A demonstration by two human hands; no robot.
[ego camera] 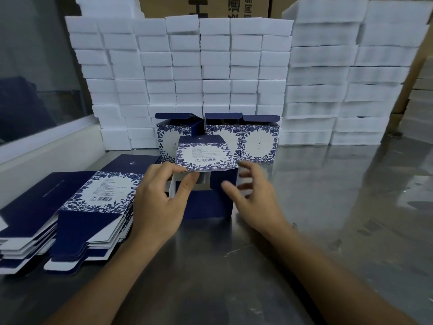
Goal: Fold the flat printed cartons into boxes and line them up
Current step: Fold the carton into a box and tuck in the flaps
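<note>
A dark blue carton with a white floral barcode panel stands half-formed on the steel table in the middle. My left hand pinches the panel's lower left edge and a white side flap. My right hand hovers at the carton's right side, fingers spread and blurred, holding nothing. A stack of flat printed cartons lies to the left. Behind the carton, three folded boxes stand in a row with their lids up.
Walls of white foam blocks rise behind the row and at the right. A brown shipping carton shows above them. A white ledge and window border the table's left side.
</note>
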